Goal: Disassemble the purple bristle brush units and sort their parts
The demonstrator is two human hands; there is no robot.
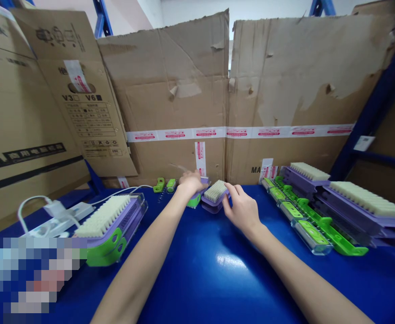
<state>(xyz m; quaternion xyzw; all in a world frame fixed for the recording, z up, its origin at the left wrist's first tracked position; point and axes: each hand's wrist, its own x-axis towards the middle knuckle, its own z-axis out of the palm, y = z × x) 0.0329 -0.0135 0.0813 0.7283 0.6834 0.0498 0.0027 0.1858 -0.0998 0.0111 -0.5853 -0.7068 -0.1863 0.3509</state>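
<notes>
My left hand [190, 182] reaches to the back of the blue table, its fingers closed over a purple-and-green brush [194, 200]; the fingertips are mostly hidden. To its right, a purple brush [215, 192] with cream bristles faces up. My right hand [243, 208] has its thumb and forefinger against that brush's right side, the fingers curled around its edge. Left of my left hand lie a small green bracket [159, 185] and a small green-and-clear part [171, 185], with thin springs [161, 196] in front of them.
A purple-and-green brush [113, 229] sits at left beside a white power strip [79, 210] with cables. Along the right are rows of clear-and-green parts [310, 236], green brackets [342, 238] and purple bristled pieces [369, 200]. Cardboard [170, 99] walls the back.
</notes>
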